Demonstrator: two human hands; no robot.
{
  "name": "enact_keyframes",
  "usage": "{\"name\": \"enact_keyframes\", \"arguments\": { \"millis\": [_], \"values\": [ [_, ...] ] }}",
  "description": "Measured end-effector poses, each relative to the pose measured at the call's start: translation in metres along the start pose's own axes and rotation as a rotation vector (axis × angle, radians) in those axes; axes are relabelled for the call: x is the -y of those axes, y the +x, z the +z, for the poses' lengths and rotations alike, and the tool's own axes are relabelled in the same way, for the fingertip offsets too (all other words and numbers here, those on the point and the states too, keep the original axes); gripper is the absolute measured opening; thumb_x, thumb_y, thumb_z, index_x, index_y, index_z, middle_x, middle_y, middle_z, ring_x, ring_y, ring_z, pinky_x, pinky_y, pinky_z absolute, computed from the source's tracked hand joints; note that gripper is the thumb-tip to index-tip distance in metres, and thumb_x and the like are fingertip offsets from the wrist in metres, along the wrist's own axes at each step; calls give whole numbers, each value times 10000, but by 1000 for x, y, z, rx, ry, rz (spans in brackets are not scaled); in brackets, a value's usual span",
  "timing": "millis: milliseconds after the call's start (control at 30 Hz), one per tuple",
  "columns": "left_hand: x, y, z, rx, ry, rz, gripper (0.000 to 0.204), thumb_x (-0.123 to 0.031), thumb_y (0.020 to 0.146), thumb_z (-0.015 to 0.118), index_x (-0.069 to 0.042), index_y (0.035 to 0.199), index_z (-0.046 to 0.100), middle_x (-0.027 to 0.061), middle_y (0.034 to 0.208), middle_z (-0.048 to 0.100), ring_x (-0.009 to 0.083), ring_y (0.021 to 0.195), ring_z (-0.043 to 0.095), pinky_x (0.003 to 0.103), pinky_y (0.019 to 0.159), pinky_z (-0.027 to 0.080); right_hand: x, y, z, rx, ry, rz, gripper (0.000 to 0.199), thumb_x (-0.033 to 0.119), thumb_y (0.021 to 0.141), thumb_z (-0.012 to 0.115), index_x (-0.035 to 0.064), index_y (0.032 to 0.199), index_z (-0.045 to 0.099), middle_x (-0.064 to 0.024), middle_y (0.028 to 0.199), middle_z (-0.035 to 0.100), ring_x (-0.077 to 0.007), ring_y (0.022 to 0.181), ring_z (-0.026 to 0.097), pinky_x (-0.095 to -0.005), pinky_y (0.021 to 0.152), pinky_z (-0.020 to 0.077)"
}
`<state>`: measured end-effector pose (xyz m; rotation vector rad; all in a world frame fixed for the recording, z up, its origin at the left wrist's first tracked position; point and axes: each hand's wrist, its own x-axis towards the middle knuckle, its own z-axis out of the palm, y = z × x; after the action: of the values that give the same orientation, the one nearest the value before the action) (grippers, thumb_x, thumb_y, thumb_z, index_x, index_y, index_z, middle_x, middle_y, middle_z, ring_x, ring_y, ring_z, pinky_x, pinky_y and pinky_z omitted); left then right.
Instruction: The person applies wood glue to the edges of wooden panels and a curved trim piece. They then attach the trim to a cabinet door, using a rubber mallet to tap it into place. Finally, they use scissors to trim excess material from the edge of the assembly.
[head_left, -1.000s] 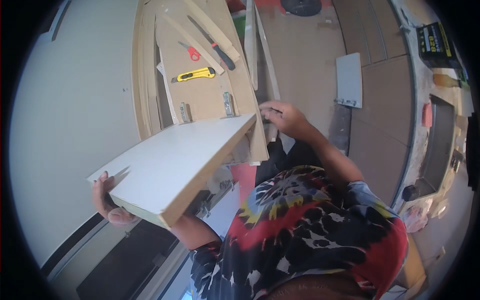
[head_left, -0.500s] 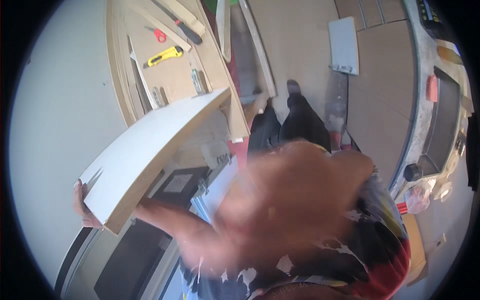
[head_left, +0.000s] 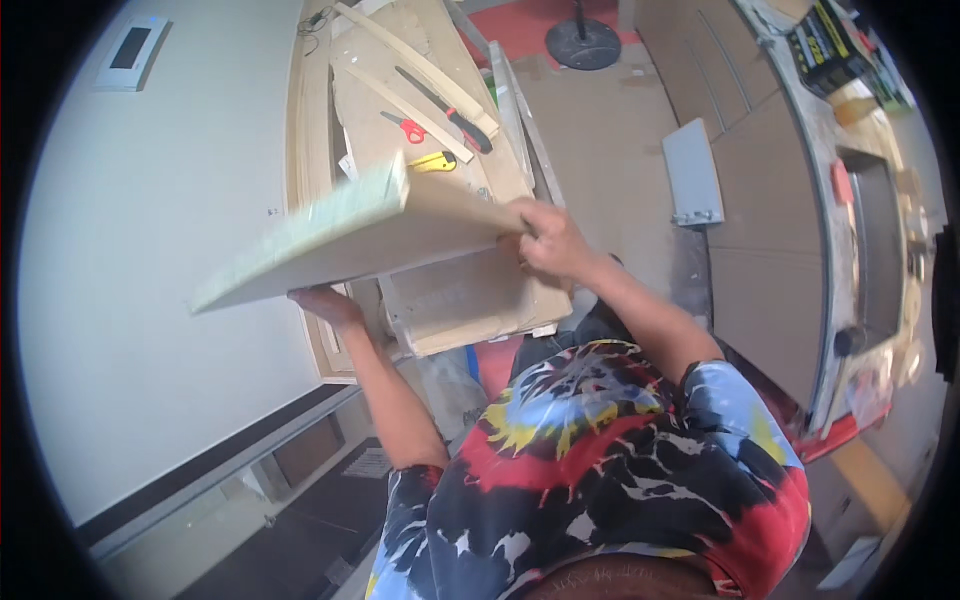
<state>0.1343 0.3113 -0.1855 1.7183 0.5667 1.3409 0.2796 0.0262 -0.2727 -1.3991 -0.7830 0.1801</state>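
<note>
A pale cabinet-door panel [head_left: 400,235] is held up and tilted above the near end of a wooden bench [head_left: 385,45]. Its far edge is blurred by motion. My left hand [head_left: 328,305] supports it from below, fingers partly hidden beneath. At its right corner, my right hand [head_left: 548,240] grips the edge with curled fingers. Just beyond the panel lie a yellow utility knife [head_left: 436,162], red-handled scissors [head_left: 412,130] and a handsaw [head_left: 468,128] with a black and red handle. The panel covers part of the bench top.
Thin wooden strips [head_left: 420,120] lie along the bench. A second white panel with hinges [head_left: 692,175] leans against brown cabinets [head_left: 770,190] at right. Above them runs a counter with a sink [head_left: 875,250]. A round black base [head_left: 583,45] stands on the floor far ahead.
The panel has been lifted and turned, so its underside now shows. My right hand, not clearly seen before, now grips its corner. My left hand has moved right, and the view has shifted.
</note>
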Motion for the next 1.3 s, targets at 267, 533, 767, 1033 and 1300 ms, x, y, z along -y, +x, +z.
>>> {"name": "enact_keyframes", "arguments": {
  "millis": [267, 533, 767, 1033, 1300],
  "values": [
    [-82, -30, 53, 299, 153, -165, 537, -431, 1017, 576, 99, 1090, 623, 143, 1010, 699, 208, 892, 665, 338, 794, 541, 64, -33, -101, -279, 327, 325, 462, 394, 989, 635, -32, 1162, 672, -89, 1026, 711, -149, 944, 634, -332, 840, 516],
    [-34, -75, 34, 581, 226, -767, 535, -376, 970, 670, 123, 1148, 594, 185, 1033, 684, 198, 880, 659, 340, 767, 539, -3, -106, -95, -164, 172, 764, 542, 409, 1037, 534, -93, 1223, 617, -133, 1100, 699, -159, 977, 636, -301, 892, 498],
    [85, -71, -2, 765, 284, -898, 576, -450, 987, 610, 62, 1250, 585, 155, 1111, 677, 205, 960, 658, 340, 823, 535, -63, -90, -52, -99, 55, 834, 583, 424, 1017, 545, -131, 1176, 625, -171, 1072, 697, -175, 972, 635, -322, 859, 503],
    [101, -174, -98, 517, -343, -1125, 750, -588, 964, 546, -26, 1447, 431, 121, 1387, 559, 268, 1257, 554, 456, 1029, 477, -78, -48, -38, -240, 397, 730, 585, 424, 1005, 576, -140, 1149, 636, -191, 1016, 710, -198, 903, 673, -337, 810, 531],
    [127, -234, -76, 316, -568, -1034, 876, -660, 918, 564, -48, 1506, 346, 144, 1504, 440, 327, 1373, 432, 582, 1116, 358, -90, -26, -7, -292, 99, 811, 543, 418, 967, 602, -115, 993, 701, -203, 938, 728, -258, 919, 701, -393, 832, 542]
  ]
}}
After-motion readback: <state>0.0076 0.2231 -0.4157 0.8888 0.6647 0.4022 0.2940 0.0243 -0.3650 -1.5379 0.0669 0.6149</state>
